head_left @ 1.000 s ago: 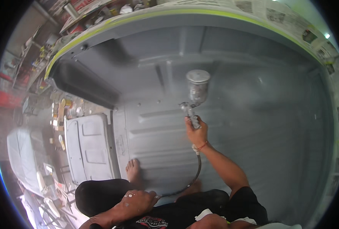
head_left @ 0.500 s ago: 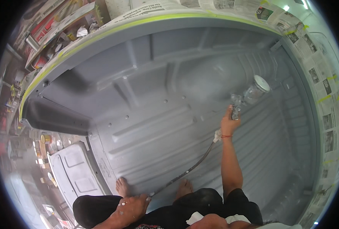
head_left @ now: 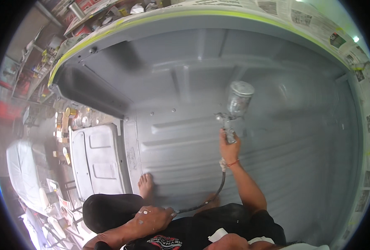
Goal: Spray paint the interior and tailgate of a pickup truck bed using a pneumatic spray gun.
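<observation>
My right hand [head_left: 230,151] grips the handle of a metal spray gun [head_left: 228,125], held out over the grey truck bed [head_left: 185,146]. A paint-spattered cup [head_left: 240,99] with a lid sits on top of the gun, tilted slightly. From the handle, a dark air hose [head_left: 218,188] with a whitish wrapped fitting curves down to my left hand [head_left: 156,218]. My left hand is closed around the hose near my knee and has pale paint spots on it. The gun stands apart from the bed's surface.
Newspaper masking [head_left: 272,8] and yellow-green tape [head_left: 189,13] run along the bed's far wall. At the left hangs the lowered grey tailgate [head_left: 99,160]. Shelves with cans [head_left: 39,62] stand beyond it, near a covered vehicle [head_left: 24,166]. My bare foot [head_left: 145,185] rests on the bed floor.
The spray gun in my right hand has moved left and slightly nearer, and its cup now stands more upright. The view has shifted right. My left hand still holds the hose.
</observation>
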Available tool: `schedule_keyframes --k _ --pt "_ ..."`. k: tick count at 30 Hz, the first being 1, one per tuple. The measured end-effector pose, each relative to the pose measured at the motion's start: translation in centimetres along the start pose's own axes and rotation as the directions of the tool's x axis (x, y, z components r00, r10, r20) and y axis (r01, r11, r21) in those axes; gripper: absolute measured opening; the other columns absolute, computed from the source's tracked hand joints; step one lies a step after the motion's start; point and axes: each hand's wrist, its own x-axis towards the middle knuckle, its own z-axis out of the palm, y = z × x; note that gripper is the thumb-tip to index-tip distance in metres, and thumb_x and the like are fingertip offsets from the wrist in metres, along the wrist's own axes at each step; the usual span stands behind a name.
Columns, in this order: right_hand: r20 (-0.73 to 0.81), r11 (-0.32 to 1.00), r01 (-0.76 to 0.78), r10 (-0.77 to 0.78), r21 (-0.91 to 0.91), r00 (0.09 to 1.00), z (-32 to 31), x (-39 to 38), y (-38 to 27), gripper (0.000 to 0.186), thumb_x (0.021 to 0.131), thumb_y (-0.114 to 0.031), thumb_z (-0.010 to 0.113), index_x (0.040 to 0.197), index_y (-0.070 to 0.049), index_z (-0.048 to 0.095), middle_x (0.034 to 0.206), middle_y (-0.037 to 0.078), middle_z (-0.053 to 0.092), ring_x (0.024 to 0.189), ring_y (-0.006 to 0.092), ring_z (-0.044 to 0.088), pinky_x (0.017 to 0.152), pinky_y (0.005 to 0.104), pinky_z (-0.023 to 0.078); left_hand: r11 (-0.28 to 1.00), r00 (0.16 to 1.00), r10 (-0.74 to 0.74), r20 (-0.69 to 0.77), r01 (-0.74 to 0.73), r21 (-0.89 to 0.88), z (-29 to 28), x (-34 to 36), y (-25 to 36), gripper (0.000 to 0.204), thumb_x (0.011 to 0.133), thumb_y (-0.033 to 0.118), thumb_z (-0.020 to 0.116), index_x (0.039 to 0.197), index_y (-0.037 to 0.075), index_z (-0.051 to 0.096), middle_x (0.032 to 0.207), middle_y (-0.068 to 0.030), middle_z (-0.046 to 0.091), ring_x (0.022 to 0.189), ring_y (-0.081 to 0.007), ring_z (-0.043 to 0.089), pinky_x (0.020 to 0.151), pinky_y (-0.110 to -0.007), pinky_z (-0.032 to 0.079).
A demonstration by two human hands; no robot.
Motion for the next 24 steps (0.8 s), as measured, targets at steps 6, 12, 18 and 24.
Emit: schedule_keyframes --k 6,12,18,24 --pt "0.4 0.998 0.034 -0.013 -0.046 0.916 5.6 -2.1 -3.7 0.029 0.093 -0.029 0.069 0.081 -0.003 0.061 0.063 0.012 0.061 0.057 0.0279 0.063 0.056 0.0372 0.049 0.999 0.994 0.018 -0.111 -0.022 -0.037 1.6 -1.6 -0.9 0.028 0.101 0.029 0.05 0.097 0.004 0.062 0.068 -0.0199 0.066 0.062 -0.0385 0.067 0.056 -0.048 0.054" --pt "0.532 0.979 0.181 -0.206 0.099 0.822 12.4 -4.2 -6.4 0.032 0.091 -0.033 0.069 0.08 -0.005 0.059 0.066 0.015 0.063 0.062 0.0351 0.065 0.057 0.0421 0.05 0.997 0.987 0.078 -0.143 -0.079 0.003 4.7 -1.9 -2.1 0.026 0.099 0.026 0.052 0.091 0.002 0.059 0.056 -0.0174 0.061 0.048 -0.0336 0.065 0.041 -0.044 0.049" --pt "0.63 0.971 0.123 -0.227 0.205 0.742 15.9 -5.3 -8.2 0.035 0.09 -0.037 0.068 0.081 -0.005 0.061 0.07 0.018 0.065 0.067 0.0408 0.065 0.06 0.0451 0.05 0.995 0.985 0.082 -0.151 -0.072 0.07 5.1 -2.0 -1.6 0.026 0.1 0.028 0.052 0.093 0.004 0.059 0.056 -0.016 0.062 0.048 -0.0313 0.066 0.041 -0.042 0.051" --pt "0.592 0.991 0.041 -0.111 0.13 0.798 10.4 -4.1 -5.9 0.033 0.092 -0.035 0.069 0.087 -0.002 0.065 0.064 0.014 0.063 0.055 0.0255 0.061 0.055 0.0365 0.047 0.986 0.991 0.117 -0.073 -0.107 0.131 3.2 -1.4 -0.9 0.028 0.101 0.03 0.052 0.094 0.004 0.06 0.059 -0.0151 0.064 0.051 -0.0311 0.067 0.044 -0.041 0.053"
